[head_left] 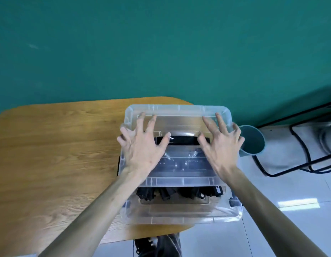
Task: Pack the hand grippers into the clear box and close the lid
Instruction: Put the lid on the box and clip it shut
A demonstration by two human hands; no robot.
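The clear box stands on the right end of a wooden table. Black hand grippers lie inside it, their metal springs showing through the plastic. The clear lid rests over the box, shifted toward the far side, so the near strip of the box is uncovered. My left hand lies spread on the lid's left half, outer fingers curled over its left edge. My right hand is spread on the right half, outer fingers over the right edge.
A grey round bin stands on the floor just right of the box. A black metal frame sits further right on the white tiles. A green wall rises behind the table. My shoes show below the table's near edge.
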